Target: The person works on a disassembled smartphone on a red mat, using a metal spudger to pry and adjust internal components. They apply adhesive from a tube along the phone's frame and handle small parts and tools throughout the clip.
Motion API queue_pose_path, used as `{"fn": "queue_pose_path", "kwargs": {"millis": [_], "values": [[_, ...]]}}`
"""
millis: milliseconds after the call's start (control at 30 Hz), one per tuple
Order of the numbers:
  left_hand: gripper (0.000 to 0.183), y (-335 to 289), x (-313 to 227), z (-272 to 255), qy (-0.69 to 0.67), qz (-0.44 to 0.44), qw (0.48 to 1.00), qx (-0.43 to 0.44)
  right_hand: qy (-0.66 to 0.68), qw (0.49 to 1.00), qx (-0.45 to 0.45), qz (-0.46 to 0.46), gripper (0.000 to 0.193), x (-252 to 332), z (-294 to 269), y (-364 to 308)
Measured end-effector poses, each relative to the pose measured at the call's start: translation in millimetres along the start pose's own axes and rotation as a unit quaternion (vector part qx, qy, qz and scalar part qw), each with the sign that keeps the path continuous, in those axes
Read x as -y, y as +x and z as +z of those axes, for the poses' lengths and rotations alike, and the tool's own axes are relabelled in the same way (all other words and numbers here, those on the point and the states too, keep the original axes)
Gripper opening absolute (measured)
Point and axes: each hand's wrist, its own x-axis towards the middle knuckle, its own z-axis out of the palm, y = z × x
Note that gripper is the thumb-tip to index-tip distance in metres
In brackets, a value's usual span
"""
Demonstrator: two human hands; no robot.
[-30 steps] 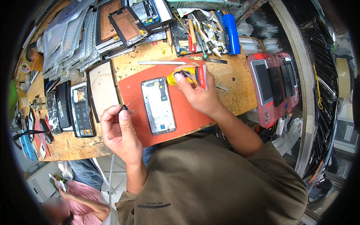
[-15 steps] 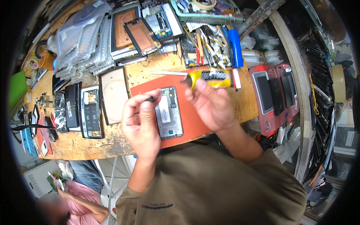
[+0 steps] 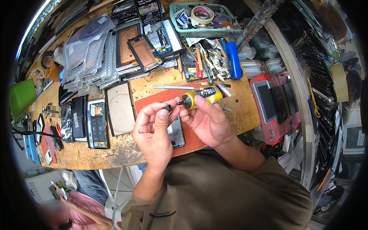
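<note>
My right hand [image 3: 210, 120] grips a yellow and black glue tube [image 3: 209, 94], its dark nozzle pointing left. Pinched between the thumb and fingers of my left hand [image 3: 154, 128] is a small black cap [image 3: 168, 108]. The cap and the nozzle are close together, just apart. Beneath both hands lies an opened phone frame [image 3: 177, 135], mostly covered by them, on an orange-red mat [image 3: 195, 140]. A thin metal strip [image 3: 172, 87] rests along the mat's far edge.
On the left stand an opened phone [image 3: 97, 124] and an empty shallow tray [image 3: 119, 109]. Bubble-wrapped packets [image 3: 90, 57] and stacked device parts sit behind. Tools and a blue cylinder [image 3: 233, 59] lie at the back, below a green basket [image 3: 205, 32]. Another person [image 3: 86, 203] sits lower left.
My hands have come together, bringing the cap and the tube's nozzle close. The tube has tilted, nozzle end lower, and the phone frame is now more hidden. The view has shifted slightly.
</note>
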Motion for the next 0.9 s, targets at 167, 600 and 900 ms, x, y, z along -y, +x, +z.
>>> {"fn": "queue_pose_path", "kwargs": {"millis": [167, 600, 900], "values": [[0.019, -1, 0, 1, -0.002, 0.003, 1.0, 0.004, -0.007, 1.0, -0.007, -0.01, 0.027, -1, 2, -2], [0.021, 9, -22, -15, 0.19, -0.1, 0.976, 0.035, -0.343, 0.93, -0.024, -0.13, 0.033, 10, 2, -17], [0.034, 10, -25, -23, 0.283, -0.2, 0.934, 0.084, -0.404, 0.906, -0.01, -0.123, 0.037, 3, -1, -20]]}}
